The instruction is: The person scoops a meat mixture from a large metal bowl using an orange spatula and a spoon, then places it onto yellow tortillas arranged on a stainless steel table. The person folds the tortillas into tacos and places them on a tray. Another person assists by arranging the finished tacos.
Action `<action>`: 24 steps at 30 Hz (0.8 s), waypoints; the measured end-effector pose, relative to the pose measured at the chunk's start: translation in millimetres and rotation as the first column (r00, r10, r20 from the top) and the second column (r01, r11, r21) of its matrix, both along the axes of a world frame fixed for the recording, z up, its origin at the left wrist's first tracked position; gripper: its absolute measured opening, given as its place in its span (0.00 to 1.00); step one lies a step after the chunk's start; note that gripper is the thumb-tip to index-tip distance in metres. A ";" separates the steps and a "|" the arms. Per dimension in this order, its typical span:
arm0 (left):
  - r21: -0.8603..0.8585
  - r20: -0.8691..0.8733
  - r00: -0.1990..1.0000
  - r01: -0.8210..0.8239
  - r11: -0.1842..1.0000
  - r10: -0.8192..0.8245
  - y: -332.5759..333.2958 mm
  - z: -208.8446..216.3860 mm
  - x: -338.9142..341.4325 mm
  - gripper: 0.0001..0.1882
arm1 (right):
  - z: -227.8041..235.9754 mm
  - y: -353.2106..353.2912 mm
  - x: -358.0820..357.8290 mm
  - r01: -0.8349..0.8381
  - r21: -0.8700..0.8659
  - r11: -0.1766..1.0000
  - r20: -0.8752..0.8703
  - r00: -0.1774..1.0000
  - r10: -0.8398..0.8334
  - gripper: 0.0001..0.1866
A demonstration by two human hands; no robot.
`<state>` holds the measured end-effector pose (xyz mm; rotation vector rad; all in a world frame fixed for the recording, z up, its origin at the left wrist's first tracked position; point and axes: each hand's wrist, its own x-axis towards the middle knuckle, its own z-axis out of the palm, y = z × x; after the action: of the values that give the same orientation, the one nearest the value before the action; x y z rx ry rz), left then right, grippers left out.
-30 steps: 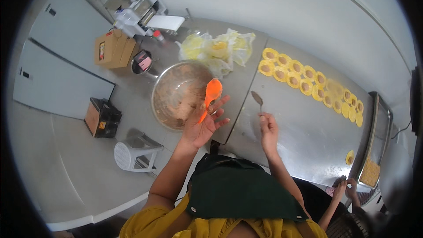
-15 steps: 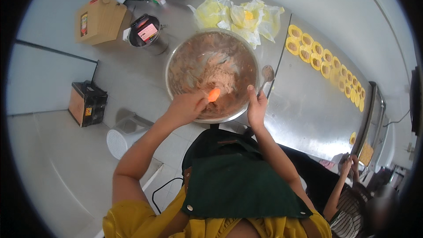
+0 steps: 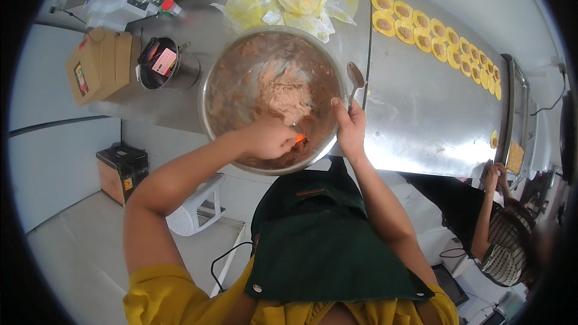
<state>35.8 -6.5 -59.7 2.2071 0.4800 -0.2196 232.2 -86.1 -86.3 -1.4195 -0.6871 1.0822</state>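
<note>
Large round steel bowl of brown mash sat on steel tabletop. Left hand, inside bowl's near edge, was fisted on orange spatula. Right hand gripped bowl's right rim, pinching a metal spoon.

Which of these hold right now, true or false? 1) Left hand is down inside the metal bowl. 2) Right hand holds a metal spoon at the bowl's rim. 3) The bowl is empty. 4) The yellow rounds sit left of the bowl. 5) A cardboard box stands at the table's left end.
1) True: the left hand is in the metal bowl, gripping an orange tool.
2) True: the right hand holds the metal spoon there.
3) False: it holds a brown mixture.
4) False: the yellow rounds lie to its right.
5) True: the cardboard box is there.
</note>
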 end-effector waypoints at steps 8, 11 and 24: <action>0.138 0.013 0.993 -0.114 0.984 0.113 -31.0 23.1 10.5 0.08 | -3.6 1.1 -3.1 0.033 -0.015 0.999 0.028 0.999 -0.033 0.13; 0.100 0.013 0.989 -0.150 0.984 0.149 -39.9 33.8 12.6 0.08 | -7.3 -0.9 -1.8 0.030 -0.039 0.999 0.039 0.999 -0.029 0.13; 0.323 -0.088 0.974 -0.172 0.931 0.210 -13.2 9.5 9.8 0.10 | 0.2 1.9 -0.2 -0.040 -0.062 0.997 0.097 0.994 0.046 0.14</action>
<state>45.7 -19.7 -50.1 2.4439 0.8440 -0.1827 232.0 -84.1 -86.1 -1.5236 -0.7637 1.0797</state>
